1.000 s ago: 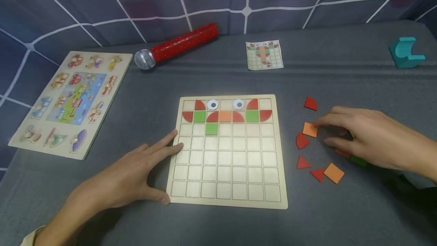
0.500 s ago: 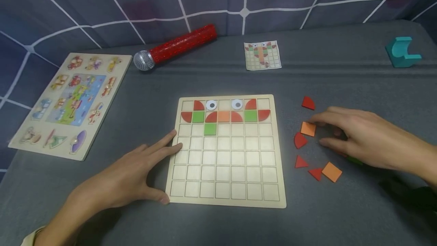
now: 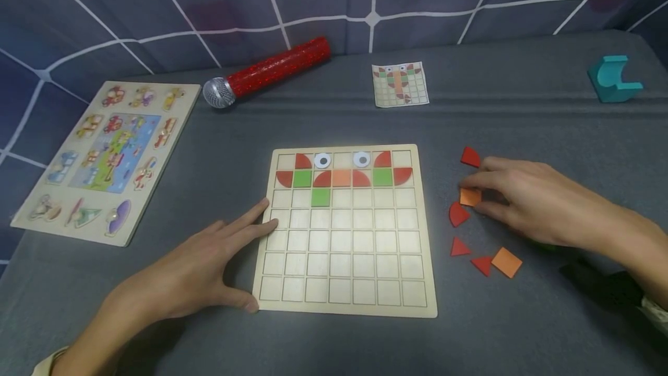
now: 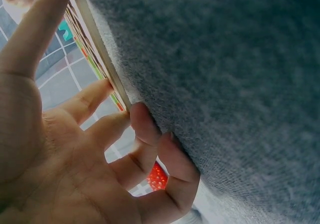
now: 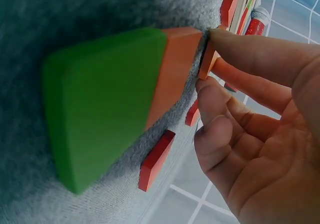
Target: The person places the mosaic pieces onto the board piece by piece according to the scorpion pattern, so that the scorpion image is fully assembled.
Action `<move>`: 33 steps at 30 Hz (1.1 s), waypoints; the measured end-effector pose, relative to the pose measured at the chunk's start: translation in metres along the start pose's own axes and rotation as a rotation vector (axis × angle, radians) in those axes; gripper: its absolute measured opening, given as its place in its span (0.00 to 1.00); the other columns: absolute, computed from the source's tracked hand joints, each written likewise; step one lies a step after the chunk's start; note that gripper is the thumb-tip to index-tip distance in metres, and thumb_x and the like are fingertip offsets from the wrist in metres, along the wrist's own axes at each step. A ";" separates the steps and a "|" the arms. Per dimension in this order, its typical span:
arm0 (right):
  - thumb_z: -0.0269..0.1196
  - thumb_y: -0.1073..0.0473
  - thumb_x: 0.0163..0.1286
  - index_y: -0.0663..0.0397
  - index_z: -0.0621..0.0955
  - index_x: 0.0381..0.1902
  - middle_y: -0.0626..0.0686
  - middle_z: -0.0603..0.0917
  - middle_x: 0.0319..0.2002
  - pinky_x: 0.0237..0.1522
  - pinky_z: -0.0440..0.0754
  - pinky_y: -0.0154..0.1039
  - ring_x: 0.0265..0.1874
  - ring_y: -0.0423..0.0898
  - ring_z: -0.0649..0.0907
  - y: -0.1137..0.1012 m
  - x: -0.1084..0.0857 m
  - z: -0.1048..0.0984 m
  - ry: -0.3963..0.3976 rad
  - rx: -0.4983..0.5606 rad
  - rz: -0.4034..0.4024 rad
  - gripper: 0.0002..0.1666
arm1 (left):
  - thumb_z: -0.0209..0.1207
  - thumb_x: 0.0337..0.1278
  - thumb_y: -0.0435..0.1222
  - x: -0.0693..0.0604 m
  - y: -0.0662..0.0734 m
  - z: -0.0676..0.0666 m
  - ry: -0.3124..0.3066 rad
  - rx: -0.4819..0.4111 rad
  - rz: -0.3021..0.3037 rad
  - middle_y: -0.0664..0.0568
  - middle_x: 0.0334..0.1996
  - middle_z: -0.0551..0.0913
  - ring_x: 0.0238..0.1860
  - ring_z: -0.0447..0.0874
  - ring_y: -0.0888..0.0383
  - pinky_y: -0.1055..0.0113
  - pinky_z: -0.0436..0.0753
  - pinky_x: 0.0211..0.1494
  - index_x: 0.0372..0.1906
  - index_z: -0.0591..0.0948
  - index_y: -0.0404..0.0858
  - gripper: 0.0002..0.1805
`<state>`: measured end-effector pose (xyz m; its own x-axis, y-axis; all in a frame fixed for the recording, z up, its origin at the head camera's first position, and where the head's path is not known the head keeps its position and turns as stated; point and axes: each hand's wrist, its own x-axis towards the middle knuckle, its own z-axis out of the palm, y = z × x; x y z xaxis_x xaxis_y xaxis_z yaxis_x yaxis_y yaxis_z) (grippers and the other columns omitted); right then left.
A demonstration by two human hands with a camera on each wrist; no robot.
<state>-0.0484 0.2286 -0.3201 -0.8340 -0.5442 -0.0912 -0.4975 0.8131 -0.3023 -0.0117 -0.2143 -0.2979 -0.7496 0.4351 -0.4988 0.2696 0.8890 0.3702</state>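
1. Between the right hand's (image 3: 543, 202) thumb and fingertips: orange square (image 3: 470, 197), pinched; I can't tell if it's lifted.
2. Just beyond those fingertips: upper red quarter-circle (image 3: 470, 156). Just left of the thumb tip: lower red quarter-circle (image 3: 458, 214).
3. Nearer me than that hand: two red triangles (image 3: 460, 247), loose orange square (image 3: 507, 263).
4. Left hand (image 3: 203, 266): spread, touching grid board's (image 3: 344, 242) left edge; board lies to its right.
5. Well beyond both hands I see pattern card (image 3: 386, 97), red microphone (image 3: 282, 67).

The head view looks down; low, close wrist views share the board (image 3: 341, 241).
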 end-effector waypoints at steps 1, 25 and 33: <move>0.75 0.63 0.55 0.51 0.86 0.47 0.42 0.75 0.33 0.27 0.70 0.37 0.25 0.38 0.70 0.000 0.000 0.000 -0.001 -0.002 -0.002 0.20 | 0.73 0.19 0.68 0.000 0.000 0.000 -0.001 0.003 -0.001 0.55 0.79 0.46 0.65 0.65 0.37 0.32 0.65 0.61 0.76 0.62 0.57 0.65; 0.68 0.60 0.65 0.49 0.82 0.41 0.43 0.78 0.32 0.32 0.75 0.39 0.28 0.40 0.75 -0.080 0.064 -0.004 0.087 0.162 -0.210 0.07 | 0.72 0.20 0.69 0.000 0.000 -0.001 -0.006 0.012 0.003 0.58 0.79 0.45 0.65 0.65 0.37 0.34 0.68 0.59 0.76 0.61 0.58 0.65; 0.65 0.61 0.66 0.48 0.84 0.41 0.43 0.75 0.28 0.26 0.73 0.37 0.26 0.41 0.74 -0.110 0.093 0.006 0.057 0.130 -0.243 0.06 | 0.69 0.23 0.70 -0.003 -0.002 -0.001 0.003 0.017 0.026 0.58 0.79 0.46 0.65 0.65 0.37 0.34 0.68 0.58 0.76 0.62 0.57 0.63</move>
<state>-0.0693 0.0874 -0.3014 -0.7083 -0.7041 0.0515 -0.6527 0.6252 -0.4279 -0.0108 -0.2174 -0.2963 -0.7440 0.4578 -0.4867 0.2992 0.8796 0.3699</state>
